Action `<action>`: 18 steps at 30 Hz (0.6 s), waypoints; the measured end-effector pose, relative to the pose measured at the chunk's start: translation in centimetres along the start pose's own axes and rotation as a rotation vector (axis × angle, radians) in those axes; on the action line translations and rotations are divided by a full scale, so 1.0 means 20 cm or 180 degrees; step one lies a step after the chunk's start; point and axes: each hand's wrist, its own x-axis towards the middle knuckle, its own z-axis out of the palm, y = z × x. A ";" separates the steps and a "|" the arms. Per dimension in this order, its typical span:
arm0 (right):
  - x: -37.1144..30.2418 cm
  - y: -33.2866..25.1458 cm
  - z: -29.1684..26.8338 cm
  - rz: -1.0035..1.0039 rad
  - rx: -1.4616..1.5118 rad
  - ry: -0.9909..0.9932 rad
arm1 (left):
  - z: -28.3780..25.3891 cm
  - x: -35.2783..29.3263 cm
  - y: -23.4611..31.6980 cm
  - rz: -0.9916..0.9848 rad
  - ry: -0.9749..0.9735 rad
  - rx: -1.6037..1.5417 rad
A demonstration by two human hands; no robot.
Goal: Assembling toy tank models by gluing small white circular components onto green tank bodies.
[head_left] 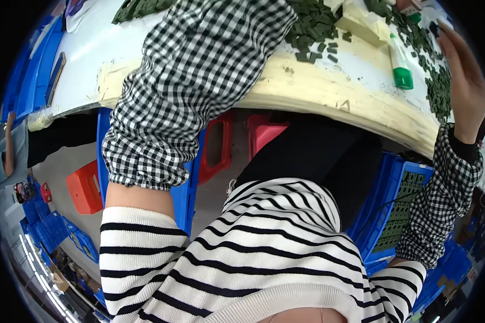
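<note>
My right hand (467,83) is at the far right, over the table's edge, with its fingers pointing up and pressed together. A small dark thing (434,28) shows at the fingertips, too small to make out. Beside and below this hand lies a spread of small dark green pieces (439,89). My left arm, in a black-and-white checked sleeve cover (199,70), reaches across the table to the top edge, and its hand is out of the picture. Another heap of green pieces (310,24) lies just right of that sleeve.
A clear bottle with green liquid (402,77) stands on the table (355,81), near a pale yellow block (361,24). Green slabs (137,9) lie at the upper left. Blue crates with green parts (399,210) stand low at right. Red stools (84,188) are below; another person (11,153) is far left.
</note>
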 end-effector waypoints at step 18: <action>0.08 -0.12 0.13 0.2793 0.3108 0.0220 | 0.20 -0.12 -0.06 -0.0968 0.0292 -0.0741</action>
